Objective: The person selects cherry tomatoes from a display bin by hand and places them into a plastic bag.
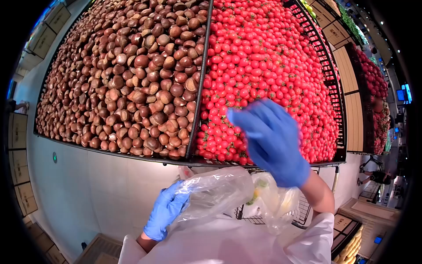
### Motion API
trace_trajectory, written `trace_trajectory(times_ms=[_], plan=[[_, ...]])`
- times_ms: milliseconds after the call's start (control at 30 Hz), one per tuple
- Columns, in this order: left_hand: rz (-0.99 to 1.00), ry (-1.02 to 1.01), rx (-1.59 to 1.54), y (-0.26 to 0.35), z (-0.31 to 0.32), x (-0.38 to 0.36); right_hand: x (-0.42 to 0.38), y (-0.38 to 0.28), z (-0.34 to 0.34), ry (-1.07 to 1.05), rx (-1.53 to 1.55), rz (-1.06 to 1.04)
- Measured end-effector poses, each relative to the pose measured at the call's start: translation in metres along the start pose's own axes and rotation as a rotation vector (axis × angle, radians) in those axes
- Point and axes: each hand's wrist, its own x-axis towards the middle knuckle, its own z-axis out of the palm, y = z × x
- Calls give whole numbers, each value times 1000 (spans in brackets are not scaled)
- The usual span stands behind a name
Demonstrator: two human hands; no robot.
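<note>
My left hand [166, 210], in a blue glove, is closed on the edge of a clear plastic bag [220, 189]. The bag's mouth spreads out to the right, in front of my body. Above the front right part of the cherry tomatoes [263, 57] is my right hand [274, 143], also blue-gloved and smeared by motion. Its fingers point left and are partly bent; whether anything is between them I cannot make out. The tomatoes are red, some with green stems. To their left, behind a black divider [202, 83], lies a heap of brown chestnuts [127, 75].
A wire shopping cart [303, 209] stands under the bin's front edge, with filled plastic bags [272, 193] in it. Black slatted crate walls [327, 75] bound the tomatoes on the right. Cardboard boxes [17, 167] line the left. A person [380, 177] is far right.
</note>
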Motion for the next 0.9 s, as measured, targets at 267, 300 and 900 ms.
trace_trajectory(times_ms=[267,300,900], plan=[[25,17,-36,5,3,0,-11,77,151,-74,-249,-66],[16,23,-31,6,4,0,-11,76,150,-88,-234,-71],[-7,-92,36,1,13,13,-6,116,106,-78,-550,-20]])
